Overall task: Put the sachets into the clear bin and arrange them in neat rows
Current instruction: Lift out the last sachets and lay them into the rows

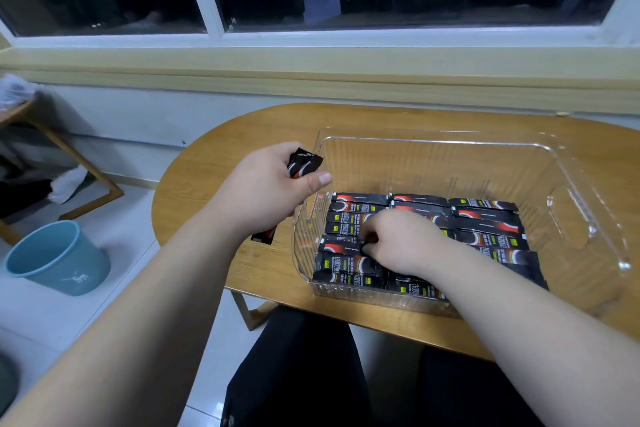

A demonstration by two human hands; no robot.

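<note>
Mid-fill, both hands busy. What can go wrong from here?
1. The left hand grips spare sachets outside the clear bin, ends sticking out; one may slip onto the table.
2. The right hand pinches a row sachet, forearm lying across the near rows; pulling back may ruffle them.

Black sachets [486, 230] flat in perhaps three rows inside clear bin [450, 163]
</note>
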